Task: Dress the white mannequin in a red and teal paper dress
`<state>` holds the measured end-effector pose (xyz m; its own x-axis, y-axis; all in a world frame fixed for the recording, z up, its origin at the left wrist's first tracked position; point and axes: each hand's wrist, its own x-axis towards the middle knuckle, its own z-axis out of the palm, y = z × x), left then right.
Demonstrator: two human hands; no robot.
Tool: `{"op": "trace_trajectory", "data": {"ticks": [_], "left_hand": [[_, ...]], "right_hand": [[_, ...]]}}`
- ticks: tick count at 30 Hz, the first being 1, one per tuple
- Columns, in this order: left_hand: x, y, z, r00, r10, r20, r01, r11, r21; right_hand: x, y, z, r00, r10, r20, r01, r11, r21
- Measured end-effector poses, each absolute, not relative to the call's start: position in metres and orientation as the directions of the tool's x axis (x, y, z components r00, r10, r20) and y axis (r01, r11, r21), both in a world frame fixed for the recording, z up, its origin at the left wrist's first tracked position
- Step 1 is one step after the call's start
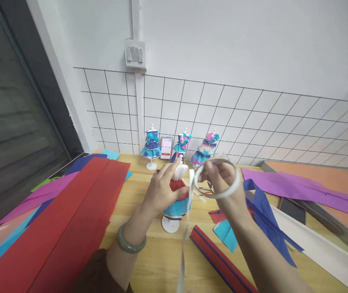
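A small white dress form [180, 172] stands upright on its round base in the middle of the table. It wears a skirt with a red upper tier and a blue lower tier [174, 210]. My left hand [160, 186] is closed round the form from its left side, fingers at the bust and thumb at the red tier. In my right hand [219, 179], just to the right of the form, is a roll of white tape [234, 185]. A narrow whitish strip [183, 252] hangs down in front of the form, partly blurred.
Behind stand several dressed forms [152, 142] and a lit phone [166, 147] before a wire grid. Long red sheets [79, 215] cover the left side. On the right lie dark blue strips [265, 215], a purple sheet [302, 189] and a dark phone [292, 209]. A folded red strip [219, 260] lies in front.
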<state>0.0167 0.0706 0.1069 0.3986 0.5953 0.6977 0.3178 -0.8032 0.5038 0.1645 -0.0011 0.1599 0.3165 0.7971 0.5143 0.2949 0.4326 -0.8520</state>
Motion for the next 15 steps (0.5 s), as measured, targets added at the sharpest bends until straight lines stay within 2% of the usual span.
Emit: {"op": "trace_trajectory", "data": {"ticks": [2, 4, 10, 15], "left_hand": [[0.015, 0.07, 0.109, 0.392, 0.608, 0.691, 0.327, -0.794, 0.513], [0.014, 0.07, 0.111, 0.393, 0.606, 0.692, 0.316, -0.795, 0.517], [0.013, 0.072, 0.113, 0.352, 0.583, 0.732, 0.244, -0.812, 0.53], [0.016, 0.072, 0.111, 0.283, 0.605, 0.745, 0.217, -0.797, 0.564]], "right_hand": [[0.18, -0.006, 0.15, 0.383, 0.819, 0.426, 0.157, 0.397, -0.904], [0.2, -0.009, 0.134, 0.408, 0.853, 0.325, 0.107, 0.309, -0.945], [0.252, -0.009, 0.07, 0.357, 0.911, 0.208, 0.292, 0.103, -0.951], [0.262, -0.005, 0.032, 0.352, 0.897, 0.266, 0.425, 0.1, -0.9]]}}
